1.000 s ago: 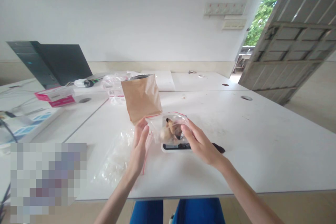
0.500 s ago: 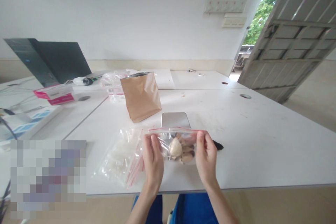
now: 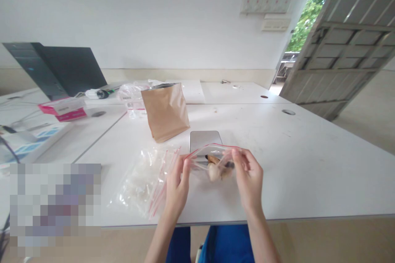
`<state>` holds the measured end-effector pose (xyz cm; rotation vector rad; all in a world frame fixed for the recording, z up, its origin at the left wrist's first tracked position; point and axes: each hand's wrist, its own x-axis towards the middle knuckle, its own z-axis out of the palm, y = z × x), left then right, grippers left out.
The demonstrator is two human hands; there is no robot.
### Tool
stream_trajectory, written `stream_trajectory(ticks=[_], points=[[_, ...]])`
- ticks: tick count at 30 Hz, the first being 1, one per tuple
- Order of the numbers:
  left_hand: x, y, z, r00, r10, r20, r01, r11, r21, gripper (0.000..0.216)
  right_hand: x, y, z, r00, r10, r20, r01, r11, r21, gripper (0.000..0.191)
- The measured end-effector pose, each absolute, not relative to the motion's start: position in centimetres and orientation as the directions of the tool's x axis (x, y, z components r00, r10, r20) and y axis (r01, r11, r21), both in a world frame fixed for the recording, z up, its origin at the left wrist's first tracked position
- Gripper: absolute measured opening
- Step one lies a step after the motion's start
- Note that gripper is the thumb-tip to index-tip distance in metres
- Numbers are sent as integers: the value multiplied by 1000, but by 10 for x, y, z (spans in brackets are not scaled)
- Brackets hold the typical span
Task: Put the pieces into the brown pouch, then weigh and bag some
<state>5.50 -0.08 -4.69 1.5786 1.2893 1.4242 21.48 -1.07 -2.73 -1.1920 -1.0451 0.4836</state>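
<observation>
Between my two hands is a clear zip-lock bag (image 3: 202, 165) with a red seal line, its mouth spread apart. Several pale and brown dried slices (image 3: 214, 171), perhaps mushroom, lie inside it. My left hand (image 3: 178, 183) pinches the bag's left top corner, and my right hand (image 3: 249, 176) grips the right one. Just behind the bag sits a flat silver scale (image 3: 205, 138), partly covered by it. A pile of unfilled zip-lock bags (image 3: 140, 185) lies to the left of my left hand. Farther back stands a brown paper pouch (image 3: 166, 113) with its top open.
On the white table (image 3: 308, 172), a pink and white box (image 3: 66, 109) and a white camera-like device (image 3: 96, 93) are at the left. A black computer tower (image 3: 33, 70) stands behind them. Cables lie along the left side. The table's front edge runs close to my legs.
The bag's mouth has gone from flat and stretched to gaping. My right hand has shifted slightly right, and the slices have bunched toward the right side of the bag.
</observation>
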Motion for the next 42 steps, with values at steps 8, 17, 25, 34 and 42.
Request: stream_trajectory(ticks=[8, 17, 25, 34, 42], points=[[56, 2, -51, -175, 940, 293, 155, -268, 951, 34, 211, -17, -6, 449, 677, 584, 443, 398, -803, 21], [58, -1, -43, -359, 903, 235, 24, -243, 970, 35, 222, -14, -27, 448, 823, 349, 177, 301, -937, 28], [59, 5, -47, -311, 931, 193, 133, -158, 978, 40, 224, -15, -57, 456, 853, 253, 127, 220, -967, 35], [61, 10, -58, -367, 887, 280, 322, -161, 933, 38, 220, -11, -63, 520, 799, 304, 153, 263, -953, 32], [60, 6, -59, -289, 929, 231, 124, -203, 971, 44, 221, -12, -61, 522, 815, 250, 102, 231, -968, 34]])
